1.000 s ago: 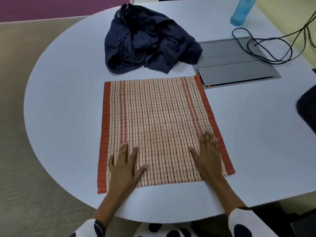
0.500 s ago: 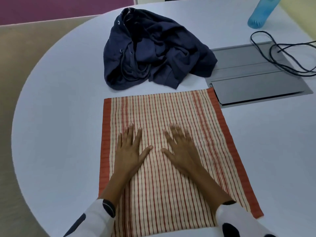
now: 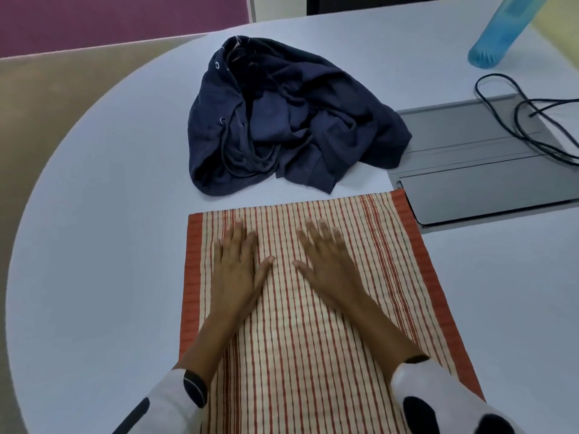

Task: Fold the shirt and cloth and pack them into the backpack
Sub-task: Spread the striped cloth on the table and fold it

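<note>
A cream cloth [image 3: 376, 270] with red stripes and orange side borders lies flat on the white round table [image 3: 94, 261] in front of me. My left hand [image 3: 239, 264] and my right hand [image 3: 329, 261] rest palm down on its far half, fingers spread, side by side and holding nothing. A crumpled navy shirt [image 3: 288, 120] with a drawstring sits in a heap just beyond the cloth's far edge. No backpack is in view.
A grey flat panel [image 3: 476, 170] lies at the right, touching the cloth's far right corner, with a black cable [image 3: 520, 120] looped over it. A blue bottle [image 3: 501, 29] stands at the far right. The table's curved edge runs along the left.
Both hands have slid forward along the cloth from its near edge toward its far edge, coming closer together. The view has shifted forward with them.
</note>
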Demonstrator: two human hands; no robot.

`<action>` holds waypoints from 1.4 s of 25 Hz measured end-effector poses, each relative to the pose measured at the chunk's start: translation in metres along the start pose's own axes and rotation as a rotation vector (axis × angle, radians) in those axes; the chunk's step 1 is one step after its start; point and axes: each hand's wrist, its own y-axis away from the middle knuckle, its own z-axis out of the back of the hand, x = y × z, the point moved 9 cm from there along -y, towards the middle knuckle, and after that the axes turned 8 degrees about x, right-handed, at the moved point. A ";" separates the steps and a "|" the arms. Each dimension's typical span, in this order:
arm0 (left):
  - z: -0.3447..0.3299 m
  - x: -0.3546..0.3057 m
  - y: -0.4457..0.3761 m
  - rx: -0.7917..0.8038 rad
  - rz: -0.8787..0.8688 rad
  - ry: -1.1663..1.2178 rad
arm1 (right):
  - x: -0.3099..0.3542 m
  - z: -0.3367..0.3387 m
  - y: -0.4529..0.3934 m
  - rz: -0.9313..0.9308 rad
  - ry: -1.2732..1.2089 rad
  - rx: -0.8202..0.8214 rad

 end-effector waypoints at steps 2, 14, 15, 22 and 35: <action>-0.003 0.007 -0.020 0.056 -0.026 -0.073 | 0.017 -0.004 -0.018 0.099 0.067 0.019; 0.008 0.052 -0.032 0.040 0.133 -0.124 | -0.156 0.035 -0.010 -0.378 -0.050 -0.067; 0.008 0.053 -0.028 0.047 0.138 -0.109 | -0.155 0.035 -0.007 -0.360 -0.067 -0.061; -0.010 0.059 0.095 0.104 0.125 -0.006 | -0.121 0.005 0.098 -0.337 -0.166 -0.009; -0.026 0.047 0.293 0.123 0.021 -0.199 | -0.086 -0.047 0.305 -0.401 -0.177 -0.063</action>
